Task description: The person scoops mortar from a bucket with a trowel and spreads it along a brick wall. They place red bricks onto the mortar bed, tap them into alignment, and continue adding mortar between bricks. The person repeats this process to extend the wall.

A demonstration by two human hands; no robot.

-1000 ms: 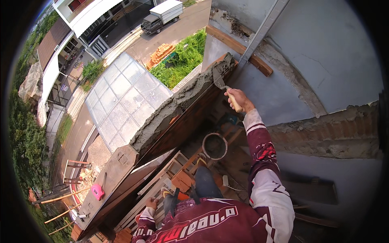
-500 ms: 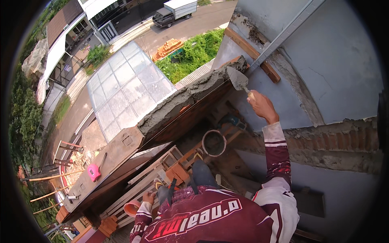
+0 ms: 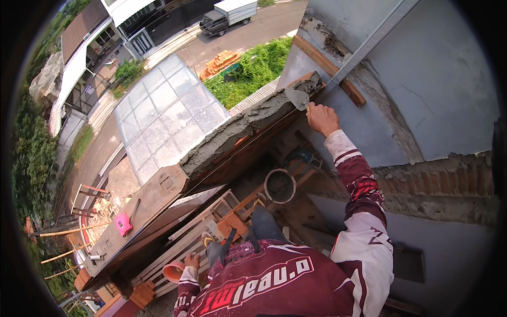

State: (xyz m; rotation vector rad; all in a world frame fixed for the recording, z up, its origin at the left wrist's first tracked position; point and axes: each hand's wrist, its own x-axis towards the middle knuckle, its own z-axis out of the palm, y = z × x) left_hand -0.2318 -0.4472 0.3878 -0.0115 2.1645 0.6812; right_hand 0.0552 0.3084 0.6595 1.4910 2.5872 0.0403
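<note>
My right hand (image 3: 323,119) is closed around the handle of a pointing trowel (image 3: 298,99), its arm stretched out to the far right. The grey blade touches or lies just over the wet mortar (image 3: 248,116) that coats the top of a brick wall, near the end where it meets the plastered house wall (image 3: 428,79). Down by my left thigh, my left hand (image 3: 191,260) has curled fingers; what they hold, if anything, is hidden. Beside it is an orange round tub-like thing (image 3: 173,271).
A mortar bucket (image 3: 280,186) stands below among planks (image 3: 169,251) and bricks (image 3: 231,224). A pink tape measure (image 3: 123,224) rests on the board (image 3: 158,185) along the wall top. A metal straightedge (image 3: 369,45) and timber piece (image 3: 330,71) slant against the house wall. Beyond is a drop to the street.
My right hand has moved left and slightly up, bringing the trowel blade from beside the wall's edge onto or just over the mortar. My left hand has barely shifted.
</note>
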